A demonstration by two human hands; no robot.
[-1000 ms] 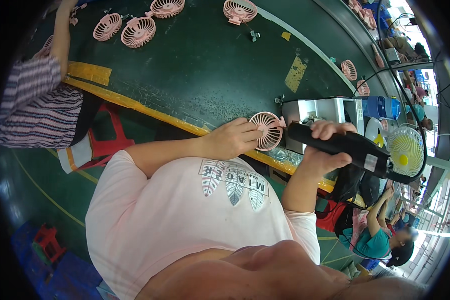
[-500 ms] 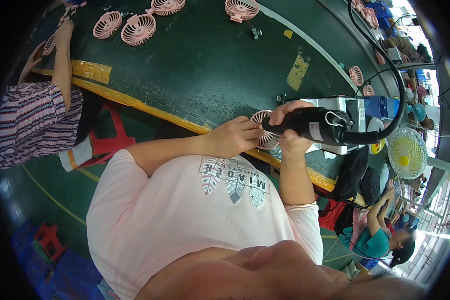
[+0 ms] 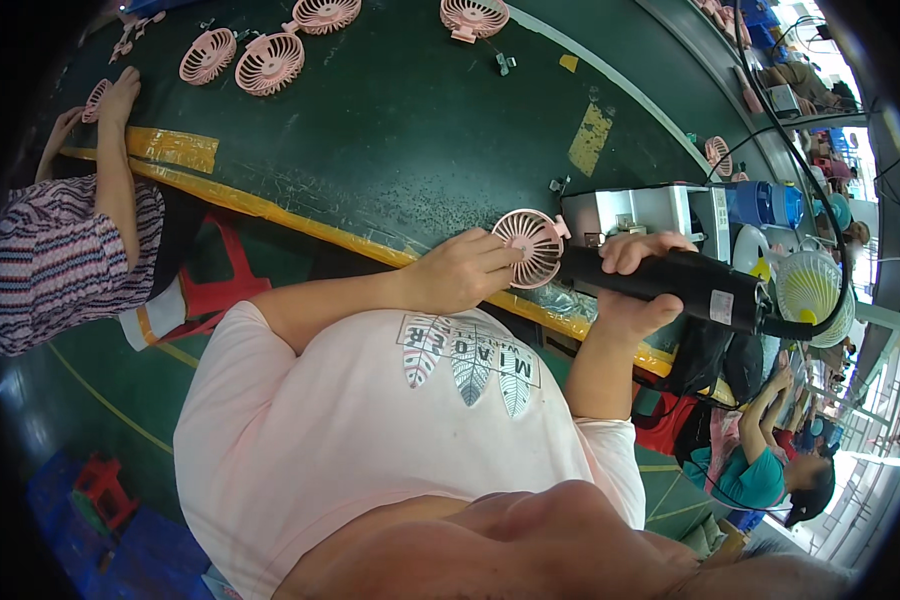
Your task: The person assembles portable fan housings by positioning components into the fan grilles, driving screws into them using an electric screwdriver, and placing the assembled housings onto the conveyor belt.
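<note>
My left hand (image 3: 467, 272) grips a round pink fan grille (image 3: 542, 262) by its near-left side, fingertips pinched at its centre. The grille is held up over the workbench edge, with a small tab on its right side. My right hand (image 3: 638, 283) is wrapped round a black electric screwdriver (image 3: 712, 289), a thick cable running from its rear end. The screwdriver lies nearly level, its front end just right of the grille. Whether its tip touches the grille cannot be made out.
Several pink fan housings (image 3: 270, 66) lie on the green bench (image 3: 390, 120). A white tray box (image 3: 678, 212) stands right of the grille, near a blue container (image 3: 765, 204) and a yellow fan (image 3: 810, 292). At the left, a co-worker's hands (image 3: 120, 95) handle a pink part.
My right hand has drawn the screwdriver back to the right, away from the grille's front. The grille, mostly covered before, now shows nearly whole. My left hand keeps its hold.
</note>
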